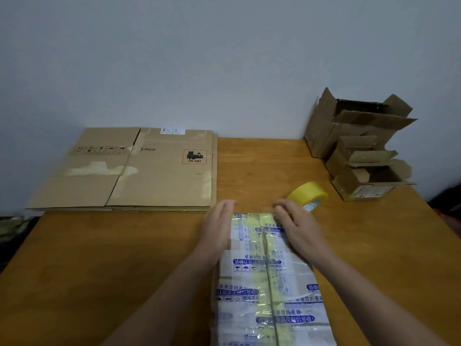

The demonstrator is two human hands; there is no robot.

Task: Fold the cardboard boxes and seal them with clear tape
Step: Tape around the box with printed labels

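Taped box (269,283): lying between both hands.
Left hand (219,226): flat, fingers straight, against box's left side.
Right hand (296,226): on box's far end; blurred, grip untellable.
Tape roll (309,194): just beyond box.
Technique: probably best smoothing tape outward from centre seam.

A wooden table (112,258) with an orange-brown top and faint grain fills the lower part of the view. Its back edge meets a plain, pale grey-blue wall (199,58), which takes up the whole upper half. Beyond the table's left edge lies something mottled green and dark, perhaps cloth (11,227), too blurred to name more closely. Past the right edge sits a dark shape (446,199) with a small orange-red patch, also unclear.
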